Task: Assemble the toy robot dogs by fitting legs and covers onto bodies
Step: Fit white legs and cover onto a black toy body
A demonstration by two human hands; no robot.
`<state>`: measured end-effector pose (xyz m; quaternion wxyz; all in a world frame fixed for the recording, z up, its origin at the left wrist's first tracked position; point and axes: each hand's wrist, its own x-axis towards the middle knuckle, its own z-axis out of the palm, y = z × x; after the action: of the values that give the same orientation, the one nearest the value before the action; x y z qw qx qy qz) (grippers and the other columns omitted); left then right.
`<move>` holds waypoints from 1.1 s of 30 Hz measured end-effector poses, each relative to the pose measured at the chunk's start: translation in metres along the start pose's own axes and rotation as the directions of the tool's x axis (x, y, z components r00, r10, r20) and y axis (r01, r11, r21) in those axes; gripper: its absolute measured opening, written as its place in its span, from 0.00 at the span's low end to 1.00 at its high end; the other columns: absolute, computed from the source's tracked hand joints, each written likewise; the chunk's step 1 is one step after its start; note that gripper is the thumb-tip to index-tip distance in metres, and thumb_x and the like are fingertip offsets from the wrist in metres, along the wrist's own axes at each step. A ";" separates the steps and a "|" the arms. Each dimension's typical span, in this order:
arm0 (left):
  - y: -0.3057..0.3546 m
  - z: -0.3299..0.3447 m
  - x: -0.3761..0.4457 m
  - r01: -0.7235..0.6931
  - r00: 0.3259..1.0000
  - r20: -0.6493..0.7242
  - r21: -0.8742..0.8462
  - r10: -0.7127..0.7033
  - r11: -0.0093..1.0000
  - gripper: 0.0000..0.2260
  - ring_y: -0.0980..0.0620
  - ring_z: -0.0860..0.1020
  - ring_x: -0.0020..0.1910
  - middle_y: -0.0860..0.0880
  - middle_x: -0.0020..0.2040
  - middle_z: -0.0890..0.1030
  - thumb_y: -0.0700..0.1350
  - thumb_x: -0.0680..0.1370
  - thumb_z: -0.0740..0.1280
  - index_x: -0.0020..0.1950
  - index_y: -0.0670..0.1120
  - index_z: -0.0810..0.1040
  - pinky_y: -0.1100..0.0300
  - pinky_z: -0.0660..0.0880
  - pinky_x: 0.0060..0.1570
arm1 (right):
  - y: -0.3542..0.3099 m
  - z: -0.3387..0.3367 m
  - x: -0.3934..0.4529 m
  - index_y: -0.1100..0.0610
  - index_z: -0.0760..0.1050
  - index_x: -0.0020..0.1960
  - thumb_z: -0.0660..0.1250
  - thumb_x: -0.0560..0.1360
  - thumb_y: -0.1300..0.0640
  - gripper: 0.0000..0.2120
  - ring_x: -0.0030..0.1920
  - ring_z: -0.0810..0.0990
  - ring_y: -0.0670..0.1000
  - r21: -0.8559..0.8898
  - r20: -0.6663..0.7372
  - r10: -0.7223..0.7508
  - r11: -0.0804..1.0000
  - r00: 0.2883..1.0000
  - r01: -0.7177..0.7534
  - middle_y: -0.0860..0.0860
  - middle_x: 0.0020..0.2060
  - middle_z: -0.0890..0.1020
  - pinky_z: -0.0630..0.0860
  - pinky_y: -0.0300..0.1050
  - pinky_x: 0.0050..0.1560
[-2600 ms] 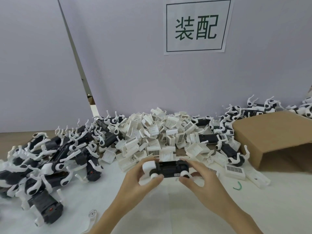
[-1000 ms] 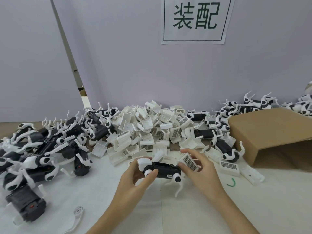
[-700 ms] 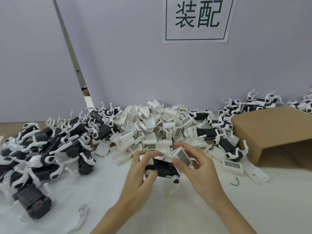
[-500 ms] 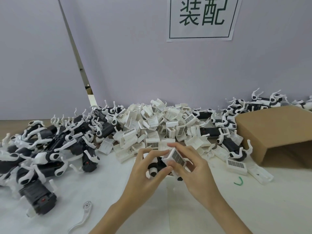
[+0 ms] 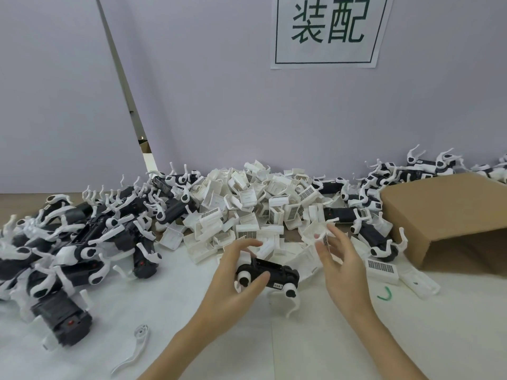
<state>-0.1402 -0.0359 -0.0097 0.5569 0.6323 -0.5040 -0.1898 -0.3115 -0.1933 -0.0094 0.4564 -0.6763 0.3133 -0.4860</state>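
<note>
My left hand [image 5: 233, 281] grips a black toy dog body [image 5: 270, 270] by its left end, just above the white table. White legs [image 5: 291, 302] are fitted on the body and its black top is bare. My right hand [image 5: 343, 266] is apart from the body to the right. Its straight, blurred fingers reach the near edge of the pile of white covers [image 5: 255, 209], where a white cover [image 5: 315, 231] lies at the fingertips; I cannot tell if they touch it.
A heap of black-and-white dogs [image 5: 82, 242] fills the left. More dogs [image 5: 384, 185] lie at the back right behind an open cardboard box [image 5: 444, 215]. A loose white leg [image 5: 134, 344], a barcoded cover [image 5: 381, 268] and a green tie [image 5: 385, 293] lie near.
My right hand held a barcoded cover against the body; now it has left the body and moved right, up to the cover pile. My left hand has kept hold of the body, lowered and turned level.
</note>
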 end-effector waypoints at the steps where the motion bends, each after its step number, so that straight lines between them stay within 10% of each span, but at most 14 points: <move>1: -0.001 -0.002 -0.001 -0.016 0.999 0.030 0.017 0.015 1.000 0.23 0.53 0.79 0.56 0.60 0.59 0.77 0.49 0.80 0.72 0.72 0.63 0.70 0.62 0.72 0.57 | 0.002 0.001 0.001 0.43 0.74 0.70 0.64 0.80 0.44 0.19 0.65 0.79 0.43 0.024 0.012 0.011 1.000 1.000 -0.011 0.44 0.60 0.83 0.74 0.34 0.62; 7: 0.000 -0.006 -0.004 -0.076 0.996 0.047 0.081 0.073 0.994 0.23 0.55 0.78 0.58 0.60 0.63 0.75 0.43 0.82 0.72 0.71 0.63 0.69 0.65 0.70 0.60 | -0.016 0.005 -0.006 0.34 0.74 0.65 0.62 0.82 0.43 0.13 0.53 0.80 0.61 0.191 0.145 0.007 0.981 0.989 -0.035 0.66 0.52 0.80 0.77 0.49 0.61; 11: 0.000 -0.006 -0.005 -0.092 0.994 0.069 0.086 0.086 0.992 0.26 0.56 0.77 0.57 0.59 0.64 0.74 0.43 0.81 0.73 0.72 0.63 0.68 0.60 0.73 0.59 | -0.028 0.008 -0.010 0.43 0.79 0.63 0.68 0.77 0.44 0.14 0.54 0.84 0.44 0.180 0.162 -0.018 0.984 0.987 -0.012 0.45 0.51 0.87 0.74 0.28 0.51; 18: 0.000 -0.004 -0.006 -0.141 0.983 0.133 0.116 0.125 0.983 0.29 0.50 0.77 0.64 0.63 0.64 0.72 0.46 0.79 0.75 0.73 0.67 0.66 0.59 0.77 0.62 | -0.034 0.015 -0.018 0.41 0.79 0.60 0.61 0.84 0.49 0.10 0.43 0.80 0.53 0.017 0.201 -0.184 0.983 0.962 0.185 0.45 0.54 0.83 0.76 0.42 0.46; 27: 0.000 -0.004 -0.007 -0.148 0.984 0.117 0.119 0.134 0.982 0.28 0.50 0.77 0.64 0.59 0.65 0.72 0.46 0.80 0.75 0.73 0.65 0.66 0.49 0.79 0.64 | -0.040 0.008 -0.016 0.41 0.81 0.59 0.75 0.75 0.40 0.14 0.36 0.81 0.45 0.112 0.201 0.046 0.991 0.978 -0.069 0.44 0.43 0.82 0.77 0.37 0.40; 33: 0.003 0.004 -0.008 -0.307 0.951 0.117 0.232 0.287 0.923 0.28 0.55 0.74 0.68 0.60 0.66 0.70 0.46 0.80 0.75 0.74 0.63 0.66 0.68 0.70 0.65 | -0.040 0.012 -0.020 0.45 0.81 0.49 0.69 0.75 0.36 0.13 0.31 0.73 0.42 -0.115 0.139 -0.079 0.989 0.987 0.096 0.41 0.32 0.78 0.70 0.31 0.36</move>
<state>-0.1478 -0.0312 -0.0108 0.4751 0.6050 -0.6358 -0.0641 -0.3076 -0.1565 0.0185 0.4127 -0.7471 0.2807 -0.4390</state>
